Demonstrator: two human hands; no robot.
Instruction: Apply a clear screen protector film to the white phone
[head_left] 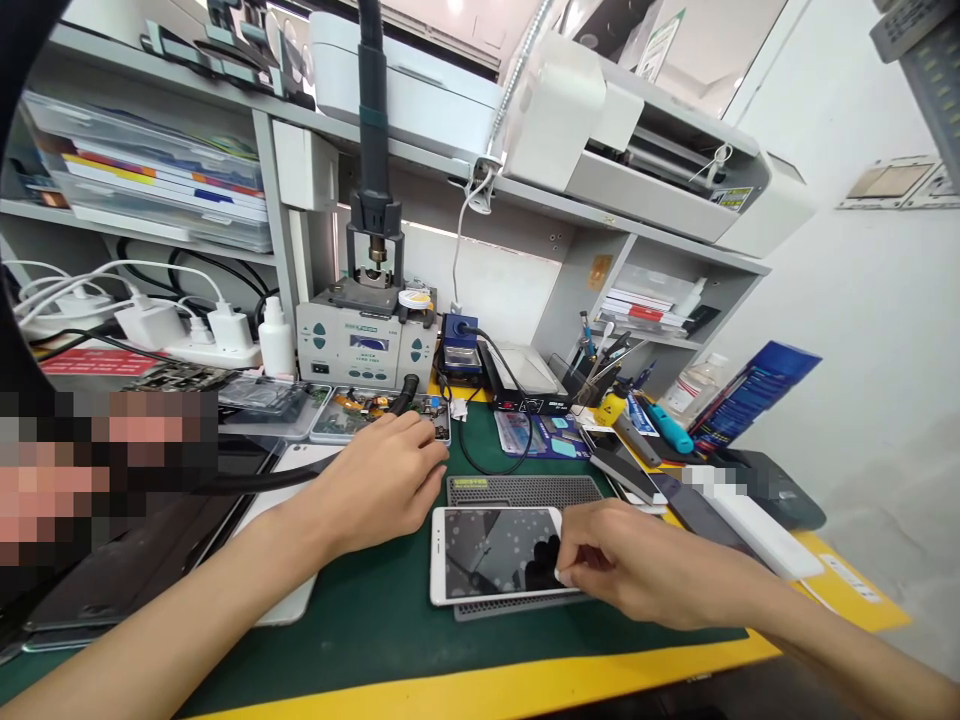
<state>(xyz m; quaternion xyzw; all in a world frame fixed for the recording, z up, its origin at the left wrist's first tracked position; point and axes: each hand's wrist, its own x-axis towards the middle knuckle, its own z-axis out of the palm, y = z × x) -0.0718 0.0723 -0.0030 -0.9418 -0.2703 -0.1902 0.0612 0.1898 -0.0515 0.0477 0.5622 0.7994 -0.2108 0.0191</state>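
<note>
A white-framed tablet lies face up on a grey perforated plate, with pale spots across its dark screen. My right hand is closed in a pinch at the tablet's right end, fingertips over the screen edge; whatever they hold is too small to make out. Farther back, my left hand is closed with curled fingers at the near edge of a tray of small parts. Its fingertips are hidden. A black hose runs behind my left wrist; whether I grip it is unclear.
Behind the tray stands a hot air station. A soldering iron stand is right of it. Phones and tools crowd the right side. Dark panels lie left on the green mat. Shelves rise behind.
</note>
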